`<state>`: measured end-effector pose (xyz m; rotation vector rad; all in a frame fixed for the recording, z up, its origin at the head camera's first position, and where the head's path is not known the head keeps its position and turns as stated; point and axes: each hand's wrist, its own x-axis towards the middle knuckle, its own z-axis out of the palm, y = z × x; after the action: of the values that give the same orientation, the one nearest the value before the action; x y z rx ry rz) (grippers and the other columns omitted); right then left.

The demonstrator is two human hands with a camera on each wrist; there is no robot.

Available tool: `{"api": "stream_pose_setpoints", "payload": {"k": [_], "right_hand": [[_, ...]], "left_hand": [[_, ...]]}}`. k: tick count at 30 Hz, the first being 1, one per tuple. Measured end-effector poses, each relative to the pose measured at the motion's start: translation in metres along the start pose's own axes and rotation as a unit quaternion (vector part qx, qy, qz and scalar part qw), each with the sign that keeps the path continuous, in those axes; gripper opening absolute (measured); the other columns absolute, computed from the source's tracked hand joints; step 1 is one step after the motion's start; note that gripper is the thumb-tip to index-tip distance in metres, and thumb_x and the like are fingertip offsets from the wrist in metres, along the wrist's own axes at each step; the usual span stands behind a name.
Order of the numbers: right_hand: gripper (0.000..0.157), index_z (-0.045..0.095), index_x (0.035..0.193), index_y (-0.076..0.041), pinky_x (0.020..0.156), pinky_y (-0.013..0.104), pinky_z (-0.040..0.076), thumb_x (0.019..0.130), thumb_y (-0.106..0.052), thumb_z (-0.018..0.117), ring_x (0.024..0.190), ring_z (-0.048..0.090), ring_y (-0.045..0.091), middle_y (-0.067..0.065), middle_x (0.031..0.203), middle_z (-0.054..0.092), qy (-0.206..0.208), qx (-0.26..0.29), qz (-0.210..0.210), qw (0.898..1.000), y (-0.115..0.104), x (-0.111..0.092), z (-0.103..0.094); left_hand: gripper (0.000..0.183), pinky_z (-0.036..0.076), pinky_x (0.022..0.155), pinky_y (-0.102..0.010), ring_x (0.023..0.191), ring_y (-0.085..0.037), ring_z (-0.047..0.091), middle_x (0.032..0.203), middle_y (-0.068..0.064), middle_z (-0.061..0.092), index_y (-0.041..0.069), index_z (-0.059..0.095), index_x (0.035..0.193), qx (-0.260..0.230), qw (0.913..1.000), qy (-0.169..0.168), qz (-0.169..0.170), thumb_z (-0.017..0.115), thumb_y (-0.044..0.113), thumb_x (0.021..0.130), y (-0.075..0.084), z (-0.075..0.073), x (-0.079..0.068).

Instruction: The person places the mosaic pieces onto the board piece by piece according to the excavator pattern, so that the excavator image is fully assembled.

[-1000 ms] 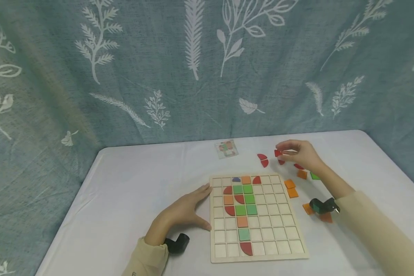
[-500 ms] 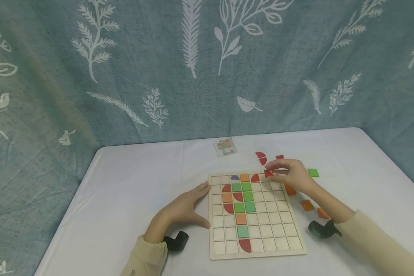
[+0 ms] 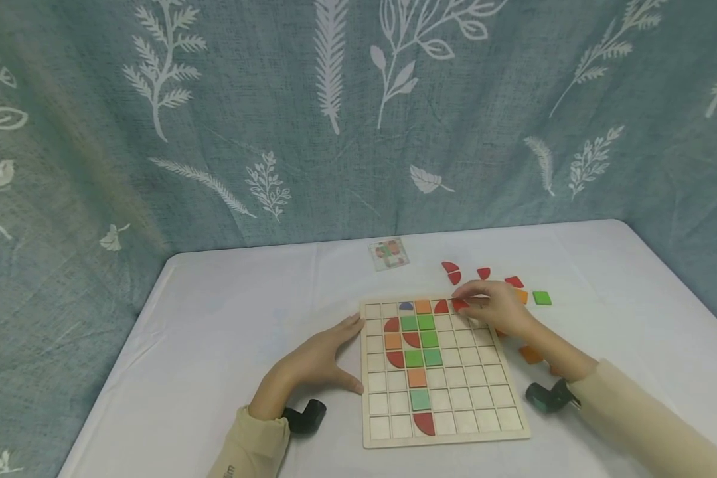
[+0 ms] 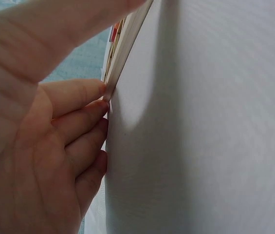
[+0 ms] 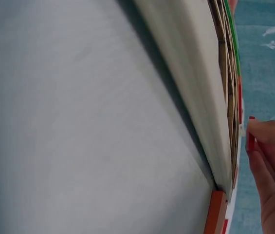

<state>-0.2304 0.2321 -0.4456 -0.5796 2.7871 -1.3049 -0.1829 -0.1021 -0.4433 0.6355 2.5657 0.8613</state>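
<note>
My right hand (image 3: 500, 307) pinches a red quarter-circle tile (image 3: 459, 305) over the top row of the wooden grid board (image 3: 478, 398). In the right wrist view the red tile (image 5: 250, 135) stands on edge between thumb and fingertips, above the board's surface. Just left of it, another red quarter-circle (image 3: 441, 307) lies in a cell. My left hand (image 3: 319, 358) rests at the board's left edge, thumb and fingers spread. The left wrist view shows the fingertips of the left hand (image 4: 45, 141) against the board's side. Green, orange, red and blue tiles fill several cells.
Loose red tiles (image 3: 452, 272) lie behind the board. A green square (image 3: 542, 298) and orange tiles (image 3: 531, 355) lie to its right, some partly hidden by the right arm. A small pattern card (image 3: 388, 253) lies behind the board. A patterned curtain (image 3: 334, 186) hangs behind the table.
My right hand has carried the red tile from the loose pieces at the back right, leftward and nearer, to the board's top row. My left hand stays at the board's edge.
</note>
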Motion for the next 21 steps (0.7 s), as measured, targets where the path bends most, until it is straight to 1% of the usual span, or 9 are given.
{"api": "stream_pose_setpoints", "payload": {"k": [5, 8, 13, 21], "right_hand": [[0.021, 0.069, 0.096, -0.005, 0.082, 0.033, 0.053, 0.076, -0.002, 0.073, 0.095, 0.064, 0.023, 0.007, 0.096, 0.068, -0.002, -0.017, -0.01, 1.0, -0.0004, 0.0032, 0.0026], [0.021, 0.069, 0.096, -0.005, 0.083, 0.035, 0.054, 0.076, -0.002, 0.073, 0.093, 0.064, 0.022, 0.006, 0.094, 0.069, 0.0, -0.03, -0.012, 0.999, -0.0006, 0.0036, 0.0036], [0.021, 0.069, 0.095, -0.007, 0.085, 0.039, 0.053, 0.075, -0.003, 0.073, 0.092, 0.064, 0.021, 0.004, 0.093, 0.069, 0.003, -0.042, -0.012, 0.999, -0.0035, 0.0039, 0.0048], [0.021, 0.07, 0.093, -0.007, 0.084, 0.038, 0.053, 0.074, -0.002, 0.074, 0.092, 0.065, 0.021, 0.004, 0.092, 0.069, 0.01, -0.05, -0.017, 0.999, -0.005, 0.0029, 0.0056]], "left_hand": [[0.109, 0.024, 0.112, -0.044, 0.139, -0.025, 0.021, 0.153, -0.004, 0.021, 0.011, 0.031, 0.145, 0.001, 1.0, -0.001, 0.003, 0.086, 0.037, 0.055, 0.0003, -0.0007, -0.0002], [0.109, 0.024, 0.112, -0.044, 0.139, -0.026, 0.021, 0.153, -0.005, 0.021, 0.011, 0.031, 0.145, 0.003, 1.0, 0.0, 0.004, 0.087, 0.037, 0.055, 0.0005, -0.0004, 0.0002], [0.109, 0.024, 0.112, -0.045, 0.139, -0.025, 0.021, 0.153, -0.004, 0.021, 0.011, 0.031, 0.144, 0.002, 1.0, 0.001, -0.002, 0.087, 0.037, 0.054, 0.0007, -0.0005, 0.0006], [0.108, 0.024, 0.112, -0.045, 0.139, -0.025, 0.021, 0.153, -0.003, 0.021, 0.012, 0.031, 0.144, 0.001, 1.0, -0.001, -0.002, 0.087, 0.037, 0.055, 0.0011, -0.0007, 0.0003]]}}
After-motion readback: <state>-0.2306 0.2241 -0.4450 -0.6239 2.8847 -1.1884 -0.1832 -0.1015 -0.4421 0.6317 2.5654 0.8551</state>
